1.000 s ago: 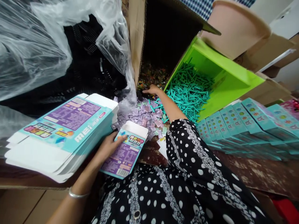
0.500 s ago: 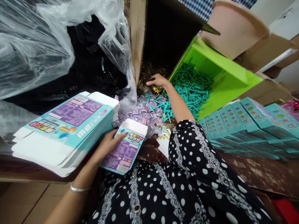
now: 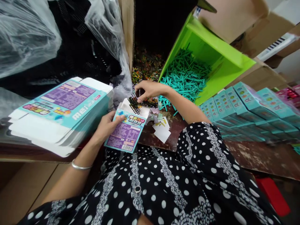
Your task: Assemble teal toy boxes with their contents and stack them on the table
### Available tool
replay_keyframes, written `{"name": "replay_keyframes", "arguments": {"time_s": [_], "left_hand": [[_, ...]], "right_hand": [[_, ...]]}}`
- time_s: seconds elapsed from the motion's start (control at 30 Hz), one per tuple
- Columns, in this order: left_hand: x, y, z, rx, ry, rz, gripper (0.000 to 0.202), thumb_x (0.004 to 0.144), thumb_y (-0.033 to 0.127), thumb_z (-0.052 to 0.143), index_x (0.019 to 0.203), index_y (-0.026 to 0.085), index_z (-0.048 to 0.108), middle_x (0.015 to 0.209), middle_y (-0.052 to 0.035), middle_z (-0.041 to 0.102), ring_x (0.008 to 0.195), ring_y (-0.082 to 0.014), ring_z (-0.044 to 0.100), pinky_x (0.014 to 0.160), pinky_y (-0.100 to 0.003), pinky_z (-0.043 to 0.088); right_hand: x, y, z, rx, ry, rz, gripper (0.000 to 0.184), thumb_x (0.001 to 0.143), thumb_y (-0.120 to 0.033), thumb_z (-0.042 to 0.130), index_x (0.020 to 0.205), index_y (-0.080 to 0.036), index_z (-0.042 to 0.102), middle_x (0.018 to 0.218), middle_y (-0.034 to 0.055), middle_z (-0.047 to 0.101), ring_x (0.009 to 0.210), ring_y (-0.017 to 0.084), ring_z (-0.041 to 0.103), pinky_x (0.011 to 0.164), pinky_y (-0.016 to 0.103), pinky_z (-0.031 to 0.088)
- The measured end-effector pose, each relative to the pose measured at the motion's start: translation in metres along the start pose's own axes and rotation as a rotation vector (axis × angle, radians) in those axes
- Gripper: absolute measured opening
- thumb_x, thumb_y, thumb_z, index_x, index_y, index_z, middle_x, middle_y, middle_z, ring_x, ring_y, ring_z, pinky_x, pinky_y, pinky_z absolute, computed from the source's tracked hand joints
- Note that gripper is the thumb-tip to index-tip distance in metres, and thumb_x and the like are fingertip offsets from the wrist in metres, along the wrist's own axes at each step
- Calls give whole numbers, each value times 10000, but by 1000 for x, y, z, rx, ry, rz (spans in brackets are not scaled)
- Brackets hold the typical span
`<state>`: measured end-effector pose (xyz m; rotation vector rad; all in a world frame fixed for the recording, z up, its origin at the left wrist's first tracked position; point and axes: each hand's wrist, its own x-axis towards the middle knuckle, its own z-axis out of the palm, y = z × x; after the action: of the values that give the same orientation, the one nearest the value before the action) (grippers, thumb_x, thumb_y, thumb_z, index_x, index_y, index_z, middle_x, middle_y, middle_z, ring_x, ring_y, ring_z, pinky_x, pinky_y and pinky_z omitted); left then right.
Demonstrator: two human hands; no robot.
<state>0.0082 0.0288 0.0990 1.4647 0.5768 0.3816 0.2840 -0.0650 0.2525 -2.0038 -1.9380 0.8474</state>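
My left hand [image 3: 106, 126] grips a small teal and purple printed carton [image 3: 126, 132] by its left side, its white top flap open toward the far side. My right hand [image 3: 148, 90] is closed in a pinch on a black grid piece [image 3: 134, 103] and hovers right above the carton's open mouth. Small purple packets and white paper slips [image 3: 161, 131] lie on the brown table just right of the carton.
A stack of flat unfolded cartons [image 3: 58, 114] lies at left. A tipped green bin [image 3: 211, 53] spills teal sticks [image 3: 187, 76]. A cardboard box [image 3: 146, 64] holds colourful bits. Rows of filled teal boxes [image 3: 246, 106] stand at right. Clear plastic bags [image 3: 25, 34] hang at back left.
My right hand has pulled back from the cardboard box toward me, now holding a black grid piece at the carton's mouth. The view has tilted downward.
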Motion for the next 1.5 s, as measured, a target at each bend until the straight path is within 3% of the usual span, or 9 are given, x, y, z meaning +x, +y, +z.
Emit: {"name": "replay_keyframes", "arguments": {"time_s": [0.27, 0.53, 0.67, 0.77, 0.93, 1.07, 1.2, 1.37, 1.5], "left_hand": [[-2, 2, 15, -20, -6, 109, 823, 664, 884, 944, 1020, 154, 814, 908, -78, 805, 776, -244, 683, 668, -304, 530], [-9, -12, 8, -177, 219, 258, 690, 752, 829, 918, 1001, 206, 757, 926, -33, 781, 771, -207, 668, 730, -317, 554], [-13, -17, 3, -153, 207, 322, 611, 754, 736, 973, 973, 207, 759, 847, -9, 740, 748, -197, 646, 695, -308, 541], [-13, -24, 5, -220, 228, 289, 550, 830, 690, 941, 1006, 201, 760, 893, -26, 764, 770, -209, 662, 712, -332, 568], [-7, -32, 15, -66, 171, 205, 524, 774, 639, 976, 945, 206, 735, 872, -44, 760, 751, -228, 663, 639, -337, 543], [-14, -21, 35, -107, 223, 278, 649, 812, 632, 960, 1275, 241, 726, 1226, -114, 803, 1011, -284, 766, 854, -394, 656], [-31, -12, 53, -58, 162, 267, 940, 878, 656, 923, 1671, 316, 549, 1579, -158, 704, 1286, -359, 755, 1087, -506, 651], [-44, -25, 57, 43, 41, 218, 786, 897, 696, 867, 1519, 253, 680, 1225, -101, 804, 1087, -305, 772, 959, -407, 646], [-32, -34, 58, 140, 72, 222, 531, 970, 738, 718, 1119, 231, 764, 935, -33, 708, 885, -245, 683, 825, -341, 580]], "right_hand": [[23, -31, 20, -116, -152, -183, 419, 764, -233, 1049, 1111, -168, 825, 962, 4, 801, 887, 167, 688, 808, 283, 514], [-50, -35, -27, 9, 553, -157, 388, 986, -496, 874, 1180, -180, 760, 1058, 26, 784, 983, 165, 713, 949, 321, 616], [-118, 16, -36, 57, 797, 19, 411, 997, -571, 838, 1098, -182, 753, 932, 20, 770, 825, 155, 727, 856, 331, 636], [-165, 65, -25, 14, 920, 360, 293, 980, -478, 818, 974, -194, 746, 869, 50, 786, 800, 206, 755, 848, 374, 653], [-192, 92, 39, 79, 807, 783, 219, 897, -391, 827, 951, -191, 759, 898, 116, 826, 983, 311, 808, 988, 484, 668], [-155, 51, 131, 660, 702, 328, 856, 921, -717, 776, 1623, -272, 574, 1419, 165, 817, 1236, 314, 807, 1001, 487, 695], [-118, -3, 211, 779, 796, 108, 1093, 902, -892, 714, 1761, -272, 443, 1705, 189, 644, 1531, 354, 669, 1251, 537, 589], [-109, -27, 249, 641, 1054, 281, 929, 1003, -803, 648, 1738, -257, 490, 1783, 148, 573, 1679, 317, 525, 1400, 480, 427], [-114, -23, 254, 656, 1071, 317, 677, 1040, -762, 588, 1450, -234, 694, 1499, 147, 761, 1392, 309, 704, 1237, 446, 536]]}}
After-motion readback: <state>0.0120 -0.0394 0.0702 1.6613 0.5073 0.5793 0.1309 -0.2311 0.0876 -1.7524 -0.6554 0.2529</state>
